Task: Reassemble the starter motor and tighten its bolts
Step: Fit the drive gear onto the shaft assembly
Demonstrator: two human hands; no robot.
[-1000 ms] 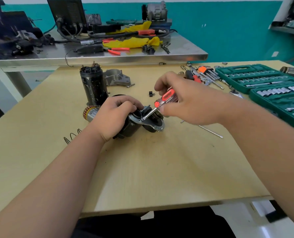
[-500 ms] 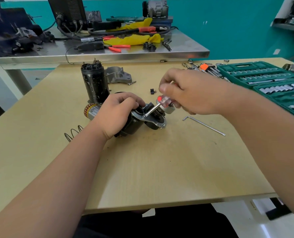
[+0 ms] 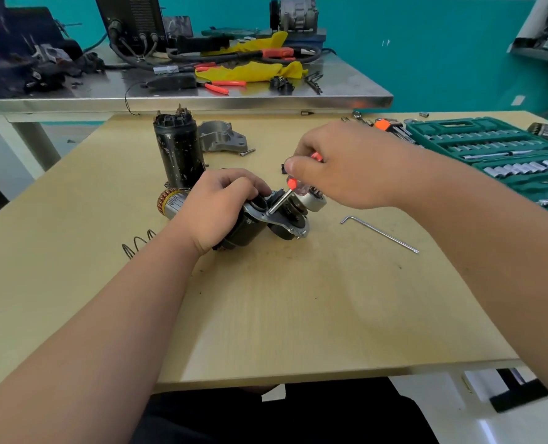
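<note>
Head view: no writing reads clearly. Marks on the pale band of the armature, left of centre, are too blurred to make out.

The left grip is clenched over the motor, which lies on its side at the centre of the worktop, and it hides most of the dark body. The motor's metal flange shows just right of that grip. The right grip pinches the screwdriver just above and right of the motor. Its fingers cover most of the orange and clear handle. The bare shaft slants down and left, with its tip on the flange beside the left grip's fingers.

A spring is partly hidden behind the left forearm. A black casing stands upright behind the motor. A hex key lies apart to the right. The green socket set is cut off by the right edge.
</note>
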